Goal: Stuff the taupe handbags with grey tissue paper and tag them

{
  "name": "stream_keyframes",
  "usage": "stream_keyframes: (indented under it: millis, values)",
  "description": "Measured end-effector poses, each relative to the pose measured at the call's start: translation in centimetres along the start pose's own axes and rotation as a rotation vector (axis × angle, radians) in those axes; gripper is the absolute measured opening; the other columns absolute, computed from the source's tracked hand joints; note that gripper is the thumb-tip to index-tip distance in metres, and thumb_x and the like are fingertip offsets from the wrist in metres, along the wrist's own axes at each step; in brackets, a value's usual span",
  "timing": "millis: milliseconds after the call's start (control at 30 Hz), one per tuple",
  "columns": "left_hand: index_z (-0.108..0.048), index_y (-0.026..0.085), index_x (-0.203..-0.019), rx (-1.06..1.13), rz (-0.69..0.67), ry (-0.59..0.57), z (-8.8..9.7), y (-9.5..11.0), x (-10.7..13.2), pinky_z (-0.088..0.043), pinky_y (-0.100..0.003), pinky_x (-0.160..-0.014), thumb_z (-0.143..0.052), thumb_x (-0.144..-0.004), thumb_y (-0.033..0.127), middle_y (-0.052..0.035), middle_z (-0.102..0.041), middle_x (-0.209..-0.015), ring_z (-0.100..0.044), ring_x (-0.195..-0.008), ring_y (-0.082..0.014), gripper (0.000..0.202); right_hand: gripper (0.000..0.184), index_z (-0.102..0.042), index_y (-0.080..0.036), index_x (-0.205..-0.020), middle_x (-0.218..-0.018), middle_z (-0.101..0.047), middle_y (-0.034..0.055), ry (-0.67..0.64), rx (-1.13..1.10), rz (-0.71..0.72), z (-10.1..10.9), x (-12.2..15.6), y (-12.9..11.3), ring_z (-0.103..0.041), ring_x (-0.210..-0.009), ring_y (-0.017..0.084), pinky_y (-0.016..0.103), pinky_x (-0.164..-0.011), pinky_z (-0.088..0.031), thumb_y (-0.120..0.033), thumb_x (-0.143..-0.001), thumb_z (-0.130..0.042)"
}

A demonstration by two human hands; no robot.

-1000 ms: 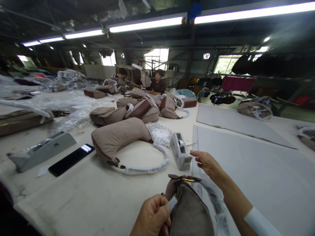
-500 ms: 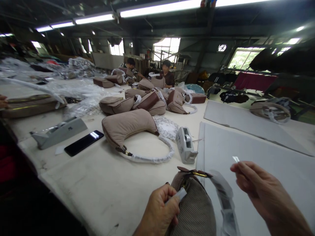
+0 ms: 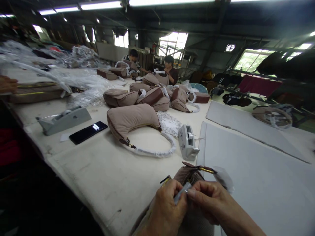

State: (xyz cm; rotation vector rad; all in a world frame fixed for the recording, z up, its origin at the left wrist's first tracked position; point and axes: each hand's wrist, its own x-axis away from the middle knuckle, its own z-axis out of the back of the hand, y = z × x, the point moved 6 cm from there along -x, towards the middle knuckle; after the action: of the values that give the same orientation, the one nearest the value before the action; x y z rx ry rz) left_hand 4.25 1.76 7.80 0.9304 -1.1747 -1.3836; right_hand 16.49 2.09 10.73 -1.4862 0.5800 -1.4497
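Low in the view, my left hand [image 3: 167, 206] and my right hand [image 3: 211, 203] meet over a ribbed taupe shoulder bag [image 3: 190, 177]. Between their fingers is a small pale strip [image 3: 182, 192], pinched by both hands. A brown leather strap tab [image 3: 198, 167] with gold hardware lies along the bag's top. Just behind it shows a bit of white-wrapped handle [image 3: 223, 179]. My hands hide most of the bag's front.
A grey tape dispenser [image 3: 188, 142] stands just ahead on the white table [image 3: 98, 173], beside a wrapped taupe bag [image 3: 130, 119]. A black phone [image 3: 88, 132] lies left of it. Grey sheets [image 3: 256, 177] cover the right. Further bags, plastic wrap and two seated co-workers [image 3: 169, 70] lie beyond.
My right hand has moved left from the open table area, bringing the small strip to my left hand. The view has also shifted, so the table objects sit further right and lower.
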Motion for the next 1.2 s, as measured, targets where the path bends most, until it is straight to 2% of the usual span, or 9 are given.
stream_keyframes:
  millis: [133, 267, 367, 433, 633, 767, 867, 1100, 1200]
  values:
    - [-0.055, 0.019, -0.07, -0.06, -0.062, 0.016, -0.6, -0.1, 0.0, -0.033, -0.026, -0.061, -0.051, -0.08, 0.025, -0.0033, -0.059, -0.067, -0.051, -0.062, -0.016, 0.013, 0.041, -0.046, -0.016, -0.054, -0.046, -0.052, -0.0017, 0.075, 0.063, -0.087, 0.6, -0.8, 0.7, -0.034, -0.03, 0.003, 0.017, -0.032, -0.016, -0.052, -0.062, -0.064]
    - [-0.056, 0.02, -0.075, -0.027, -0.042, 0.03, -1.2, 0.0, 0.1, -0.034, -0.026, -0.061, -0.053, -0.076, 0.02, -0.0019, -0.058, -0.065, -0.052, -0.059, -0.0164, 0.003, 0.024, -0.048, -0.016, -0.052, -0.043, -0.051, -0.0023, 0.108, 0.141, -0.17, 1.2, -1.1, 0.6, -0.037, -0.03, 0.004, 0.016, -0.031, -0.02, -0.034, -0.065, -0.056]
    - [-0.056, 0.021, -0.098, 0.039, -0.021, 0.086, -1.1, 0.5, 0.4, -0.034, -0.026, -0.06, -0.055, -0.075, 0.019, 0.0023, -0.054, -0.058, -0.049, -0.053, -0.0161, 0.022, 0.015, -0.053, -0.014, -0.054, -0.042, -0.049, -0.0035, 0.081, 0.191, -0.208, 1.1, -0.9, -0.1, -0.038, -0.03, 0.004, 0.014, -0.03, -0.022, -0.023, -0.066, -0.05]
    - [-0.056, 0.021, -0.104, 0.023, -0.023, 0.084, -1.1, 1.0, 0.5, -0.034, -0.026, -0.06, -0.055, -0.077, 0.021, 0.0025, -0.053, -0.058, -0.048, -0.052, -0.0158, 0.027, 0.013, -0.057, -0.014, -0.059, -0.042, -0.049, -0.0042, 0.071, 0.204, -0.224, 1.0, -0.8, -0.6, -0.038, -0.03, 0.004, 0.014, -0.029, -0.022, -0.021, -0.067, -0.05]
    - [-0.062, 0.019, -0.083, -0.001, -0.006, 0.016, -0.7, 1.1, 0.3, -0.036, -0.025, -0.061, -0.054, -0.077, 0.022, -0.001, -0.061, -0.06, -0.052, -0.055, -0.015, 0.01, 0.008, -0.053, -0.015, -0.059, -0.043, -0.051, -0.0042, 0.079, 0.196, -0.212, 0.9, -1.0, -0.8, -0.039, -0.031, 0.004, 0.013, -0.03, -0.023, -0.019, -0.066, -0.051]
    - [-0.06, 0.016, -0.079, 0.17, 0.149, -0.123, -1.2, -0.3, -0.2, -0.034, -0.022, -0.051, -0.055, -0.078, 0.033, 0.0003, -0.056, -0.057, -0.049, -0.051, -0.0119, 0.018, 0.016, -0.054, -0.014, -0.062, -0.05, -0.055, -0.0026, 0.026, 0.099, -0.176, 1.2, -0.6, 0.2, -0.043, -0.036, 0.004, 0.013, -0.033, -0.028, -0.029, -0.065, -0.06]
    - [-0.055, 0.014, -0.081, 0.346, 0.294, -0.224, -1.9, -1.3, -0.3, -0.032, -0.02, -0.046, -0.058, -0.075, 0.042, 0.0026, -0.052, -0.057, -0.046, -0.044, -0.0081, 0.029, 0.02, -0.058, -0.013, -0.07, -0.053, -0.056, -0.0025, 0.021, 0.021, -0.158, 1.5, -0.1, 0.9, -0.047, -0.04, 0.005, 0.015, -0.038, -0.035, -0.029, -0.06, -0.064]
    - [-0.05, 0.014, -0.076, 0.458, 0.403, -0.299, -2.2, -1.0, -0.1, -0.036, -0.019, -0.045, -0.062, -0.068, 0.042, 0.0025, -0.055, -0.059, -0.048, -0.042, -0.0063, 0.032, 0.013, -0.054, -0.014, -0.075, -0.054, -0.056, -0.0027, 0.077, 0.058, -0.055, 1.4, 0.4, 1.8, -0.051, -0.045, 0.008, 0.018, -0.044, -0.039, -0.021, -0.065, -0.059]
    - [-0.051, 0.014, -0.075, 0.533, 0.471, -0.3, -2.1, -0.8, 0.2, -0.039, -0.02, -0.045, -0.065, -0.066, 0.041, 0.0026, -0.055, -0.059, -0.047, -0.042, -0.0065, 0.032, 0.021, -0.046, -0.018, -0.082, -0.054, -0.056, -0.0045, 0.124, 0.005, 0.046, 1.3, 0.4, 2.2, -0.054, -0.047, 0.01, 0.019, -0.045, -0.039, -0.018, -0.065, -0.059]
